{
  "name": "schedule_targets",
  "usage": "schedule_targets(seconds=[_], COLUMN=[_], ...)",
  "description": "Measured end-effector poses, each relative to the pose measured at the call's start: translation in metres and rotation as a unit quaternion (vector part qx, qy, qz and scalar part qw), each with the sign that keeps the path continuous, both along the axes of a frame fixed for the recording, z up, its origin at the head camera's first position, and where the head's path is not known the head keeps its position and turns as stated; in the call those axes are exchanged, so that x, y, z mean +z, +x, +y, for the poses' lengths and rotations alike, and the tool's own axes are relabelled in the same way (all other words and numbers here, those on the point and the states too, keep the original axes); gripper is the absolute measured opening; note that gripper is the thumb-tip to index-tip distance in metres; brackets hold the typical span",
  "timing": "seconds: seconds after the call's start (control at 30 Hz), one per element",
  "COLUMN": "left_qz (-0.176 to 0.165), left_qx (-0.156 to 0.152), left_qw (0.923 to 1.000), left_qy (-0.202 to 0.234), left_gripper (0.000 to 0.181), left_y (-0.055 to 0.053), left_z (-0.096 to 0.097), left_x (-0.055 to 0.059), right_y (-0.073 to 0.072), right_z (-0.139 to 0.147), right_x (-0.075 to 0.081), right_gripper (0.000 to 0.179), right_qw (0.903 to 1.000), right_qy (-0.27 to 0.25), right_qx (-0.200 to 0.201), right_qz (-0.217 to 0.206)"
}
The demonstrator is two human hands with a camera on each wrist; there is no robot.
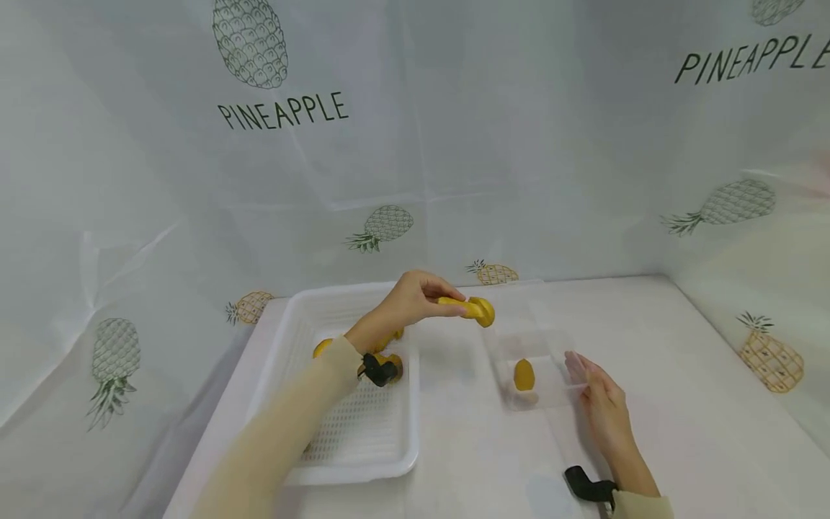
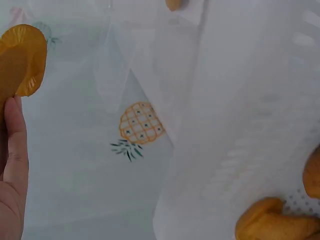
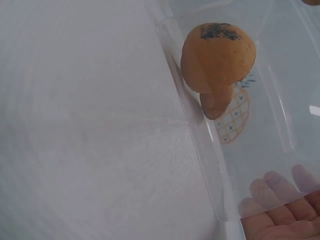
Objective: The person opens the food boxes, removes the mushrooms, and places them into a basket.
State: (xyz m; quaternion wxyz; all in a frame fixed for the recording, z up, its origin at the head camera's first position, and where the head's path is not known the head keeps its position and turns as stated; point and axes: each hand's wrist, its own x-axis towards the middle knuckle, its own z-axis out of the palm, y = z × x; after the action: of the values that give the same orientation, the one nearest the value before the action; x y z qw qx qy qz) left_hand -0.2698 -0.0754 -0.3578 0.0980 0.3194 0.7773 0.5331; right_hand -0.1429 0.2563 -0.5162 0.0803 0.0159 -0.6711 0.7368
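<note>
My left hand (image 1: pixel 421 299) pinches a yellow-orange mushroom (image 1: pixel 481 311) by its stem, the cap pointing right. It hangs between the white basket (image 1: pixel 415 432) and a clear plastic box (image 1: pixel 506 400). In the left wrist view, the mushroom (image 2: pixel 31 60) shows its glossy cap above the fingers. Another mushroom (image 1: pixel 524 375) lies in the clear box; the right wrist view shows that mushroom (image 3: pixel 217 60) with a dark patch on its cap. My right hand (image 1: pixel 603 407) holds the box at its right side, the fingertips (image 3: pixel 272 187) seen through the plastic.
More mushrooms (image 2: pixel 272 222) lie in the white perforated basket at the left, partly hidden by my left forearm. A white sheet (image 1: pixel 454 158) printed with pineapples hangs behind the white table (image 1: pixel 467 468). Each wrist wears a black strap (image 1: pixel 379 369).
</note>
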Motion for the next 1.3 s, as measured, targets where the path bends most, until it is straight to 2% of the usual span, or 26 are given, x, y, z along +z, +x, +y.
schedule_targets(seconds=[0.2, 0.37, 0.5, 0.67, 0.83, 0.97, 1.13, 1.3], left_qz=[0.008, 0.003, -0.001, -0.004, -0.003, -0.010, -0.029, -0.049], left_qx=[0.044, 0.069, 0.080, 0.091, 0.109, 0.106, 0.084, 0.066], left_qw=[0.9989, 0.9974, 0.9964, 0.9950, 0.9919, 0.9915, 0.9913, 0.9920], left_qy=[-0.012, -0.018, -0.026, -0.041, -0.065, -0.075, -0.098, -0.096], left_gripper=[0.019, 0.020, 0.020, 0.020, 0.022, 0.021, 0.020, 0.022], left_y=[0.004, 0.010, 0.013, 0.019, 0.025, 0.028, 0.034, 0.038], left_z=[-0.039, -0.068, -0.090, -0.118, -0.142, -0.156, -0.170, -0.181], left_x=[0.005, 0.007, 0.002, -0.006, -0.016, -0.025, -0.033, -0.041], right_y=[0.000, -0.001, 0.001, -0.001, -0.002, -0.002, -0.002, 0.001], right_z=[0.001, 0.001, 0.001, 0.001, 0.002, 0.003, 0.001, 0.002], right_x=[-0.005, -0.006, -0.006, -0.007, -0.006, -0.005, -0.006, -0.004], right_gripper=[0.049, 0.050, 0.056, 0.056, 0.055, 0.054, 0.046, 0.053], right_qw=[0.9983, 0.9993, 0.9999, 0.9991, 0.9994, 0.9989, 0.9963, 0.9987], right_qy=[-0.041, -0.029, -0.013, -0.028, -0.020, -0.026, -0.054, -0.036], right_qx=[0.008, 0.004, 0.007, 0.017, 0.011, 0.013, 0.023, 0.021], right_qz=[0.040, 0.022, 0.005, 0.025, 0.026, 0.036, 0.063, 0.031])
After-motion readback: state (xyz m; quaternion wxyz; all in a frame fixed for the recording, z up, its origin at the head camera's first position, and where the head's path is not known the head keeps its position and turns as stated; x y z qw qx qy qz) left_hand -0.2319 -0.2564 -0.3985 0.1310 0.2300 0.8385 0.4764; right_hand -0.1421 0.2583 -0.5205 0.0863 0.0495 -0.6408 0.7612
